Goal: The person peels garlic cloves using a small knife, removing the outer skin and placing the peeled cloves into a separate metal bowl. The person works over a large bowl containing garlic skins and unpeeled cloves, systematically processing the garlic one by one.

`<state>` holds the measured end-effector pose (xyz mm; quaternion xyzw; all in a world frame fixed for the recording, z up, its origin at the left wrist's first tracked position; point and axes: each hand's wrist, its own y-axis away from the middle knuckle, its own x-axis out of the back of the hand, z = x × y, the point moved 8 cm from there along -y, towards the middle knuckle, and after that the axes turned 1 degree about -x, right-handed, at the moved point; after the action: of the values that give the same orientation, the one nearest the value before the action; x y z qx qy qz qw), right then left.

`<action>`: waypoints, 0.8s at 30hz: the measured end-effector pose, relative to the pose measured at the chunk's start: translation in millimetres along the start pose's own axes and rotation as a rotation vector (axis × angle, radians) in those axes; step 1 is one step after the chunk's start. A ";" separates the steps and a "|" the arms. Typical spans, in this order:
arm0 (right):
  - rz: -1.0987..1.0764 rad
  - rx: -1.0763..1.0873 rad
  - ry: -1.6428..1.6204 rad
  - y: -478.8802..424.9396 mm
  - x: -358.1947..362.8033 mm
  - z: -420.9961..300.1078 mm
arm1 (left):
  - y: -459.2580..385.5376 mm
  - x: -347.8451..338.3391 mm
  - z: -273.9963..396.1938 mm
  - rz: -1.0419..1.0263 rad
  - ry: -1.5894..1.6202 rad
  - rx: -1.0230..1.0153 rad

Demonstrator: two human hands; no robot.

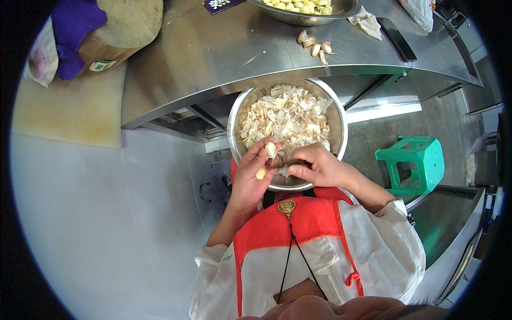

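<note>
My left hand grips a partly peeled garlic clove at its fingertips. A second, pale garlic clove rests lower, against the same hand's fingers. My right hand is closed around a small knife, its dark blade pointing toward the left hand. Part of the handle is hidden in my fist. Both hands are over the near side of a steel basin, which is heaped with papery garlic skins.
On the steel counter lie several unpeeled garlic cloves, a phone and a cloth. A metal bowl there holds peeled cloves. A round wooden chopping block stands at left; a green plastic stool is at right.
</note>
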<state>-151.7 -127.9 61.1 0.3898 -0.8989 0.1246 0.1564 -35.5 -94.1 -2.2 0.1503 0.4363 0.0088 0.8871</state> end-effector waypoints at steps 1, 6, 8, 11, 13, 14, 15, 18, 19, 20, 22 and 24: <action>0.049 -0.016 0.030 0.1 5.0 2.2 | 0.0 1.1 0.2 -0.014 0.017 -0.001; 0.137 -0.196 0.030 0.2 17.3 6.1 | 3.6 1.0 0.9 0.042 0.014 0.032; 0.139 -0.151 0.064 -1.7 13.9 7.3 | 5.1 -0.2 -1.3 -0.007 -0.019 0.062; 0.142 -0.051 0.181 -6.5 11.6 3.4 | 6.6 -5.2 -3.7 -0.080 -0.026 0.063; 0.141 0.001 0.198 -9.5 9.2 1.2 | 6.6 -5.9 -5.2 -0.075 -0.027 0.057; 0.153 0.010 0.202 -9.7 9.3 1.1 | 6.4 -5.4 -6.3 -0.047 -0.031 0.057; 0.165 0.019 0.205 -9.9 9.3 0.8 | 6.4 -4.0 -7.0 -0.018 -0.036 0.056; 0.175 0.015 0.221 -9.8 10.0 1.0 | 5.7 -5.4 -8.5 -0.044 -0.018 0.054; 0.174 0.008 0.226 -9.9 10.0 1.4 | 5.5 -5.3 -9.1 -0.033 -0.024 0.060; 0.174 0.007 0.226 -9.9 9.7 1.6 | 5.4 -5.7 -9.4 -0.022 -0.029 0.066; 0.175 0.003 0.227 -9.4 8.9 2.2 | 4.7 -7.9 -10.1 -0.038 -0.015 0.072; 0.163 0.015 0.246 -9.8 7.6 3.8 | 3.9 -12.5 -9.7 -0.091 0.022 0.070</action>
<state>-150.0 -140.8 61.5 0.2982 -0.9007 0.1904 0.2519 -50.4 -89.7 2.9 0.1614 0.4526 -0.0452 0.8758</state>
